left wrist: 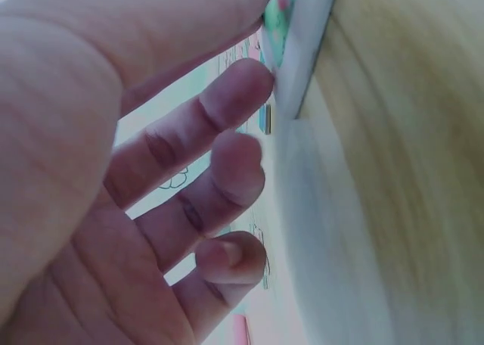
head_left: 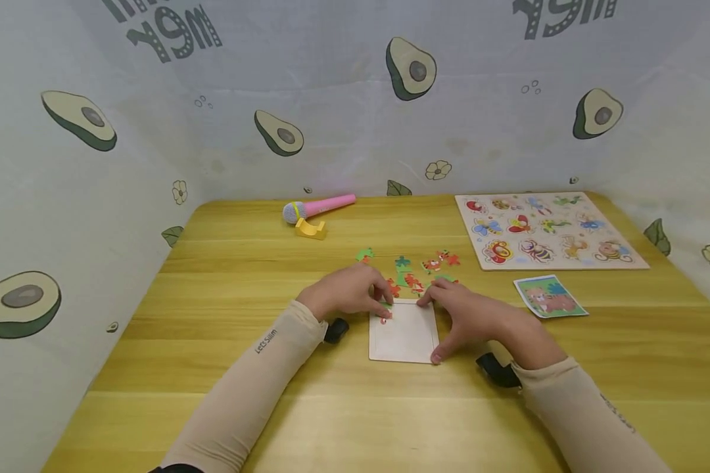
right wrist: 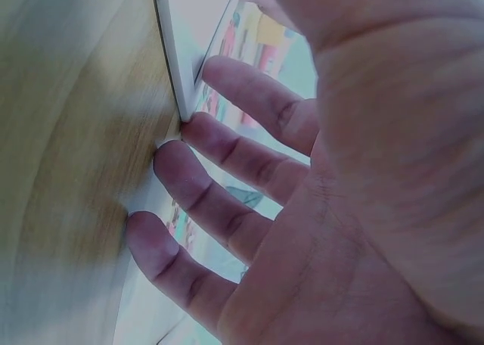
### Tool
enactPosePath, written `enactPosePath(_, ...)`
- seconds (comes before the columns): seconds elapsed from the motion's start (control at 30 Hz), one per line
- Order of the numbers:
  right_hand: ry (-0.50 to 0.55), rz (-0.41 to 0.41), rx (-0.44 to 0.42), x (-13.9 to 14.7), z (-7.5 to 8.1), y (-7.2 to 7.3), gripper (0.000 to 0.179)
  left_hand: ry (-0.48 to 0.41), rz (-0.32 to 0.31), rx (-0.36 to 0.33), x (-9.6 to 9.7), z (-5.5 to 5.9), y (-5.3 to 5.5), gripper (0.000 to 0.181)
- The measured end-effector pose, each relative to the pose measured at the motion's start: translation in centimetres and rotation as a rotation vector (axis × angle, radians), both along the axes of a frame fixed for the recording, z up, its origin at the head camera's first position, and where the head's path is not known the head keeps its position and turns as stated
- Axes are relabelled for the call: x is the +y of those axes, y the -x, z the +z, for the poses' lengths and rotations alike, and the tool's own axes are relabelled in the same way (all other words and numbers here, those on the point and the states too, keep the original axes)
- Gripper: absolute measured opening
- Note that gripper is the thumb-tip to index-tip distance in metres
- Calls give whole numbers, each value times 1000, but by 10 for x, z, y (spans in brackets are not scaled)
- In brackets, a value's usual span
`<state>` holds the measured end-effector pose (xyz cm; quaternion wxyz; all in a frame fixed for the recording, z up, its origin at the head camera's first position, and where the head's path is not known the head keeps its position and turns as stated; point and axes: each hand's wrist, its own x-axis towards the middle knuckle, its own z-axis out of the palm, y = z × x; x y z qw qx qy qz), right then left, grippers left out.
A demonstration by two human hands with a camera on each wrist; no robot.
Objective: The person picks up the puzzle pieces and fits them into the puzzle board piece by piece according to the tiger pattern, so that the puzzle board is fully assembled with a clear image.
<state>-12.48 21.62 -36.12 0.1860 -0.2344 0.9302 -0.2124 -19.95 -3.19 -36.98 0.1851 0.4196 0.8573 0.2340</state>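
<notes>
A square white puzzle board (head_left: 405, 335) with a raised border lies on the table between the hands. My left hand (head_left: 352, 289) is at its upper left corner, thumb and index finger pinching a small puzzle piece (head_left: 384, 316) against the board. In the left wrist view, green and pink print (left wrist: 277, 27) shows beside the board's rim, and the other fingers are loosely bent. My right hand (head_left: 473, 315) holds the board's right side, thumb at the lower corner and index finger at the upper one. Loose red and green puzzle pieces (head_left: 413, 282) lie just beyond the board.
A picture card (head_left: 549, 297) with a pink animal lies at the right. Behind it is a wooden insect puzzle board (head_left: 553, 230). A pink toy microphone (head_left: 325, 205) and a yellow curved block (head_left: 311, 229) stand at the back left. A printed cloth (head_left: 343, 85) hangs around the table.
</notes>
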Motion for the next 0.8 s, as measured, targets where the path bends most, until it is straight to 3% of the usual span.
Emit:
enactPosePath(0.17,0,-15,-7,0,-2,-1,83,-3,-13,11,0,-1,2,16)
enactPosePath(0.23,5,-13,-6,0,-2,-1,83,-34,25,-6,-2,0,3,15)
enactPosePath(0.3,10,-12,-5,-1,-2,-1,83,-71,104,-5,-7,0,6,16)
enactPosePath(0.43,27,5,2,-3,-1,-1,83,-148,333,20,-18,-2,15,24)
enactPosePath(0.53,21,-5,-3,-4,-2,-1,83,-162,434,27,-24,-6,21,33)
enactPosePath(0.63,3,-22,-18,-3,-4,0,84,-127,462,15,-26,-11,24,47)
enactPosePath(0.8,5,-23,-14,-1,-4,0,84,5,462,60,-25,-18,26,65)
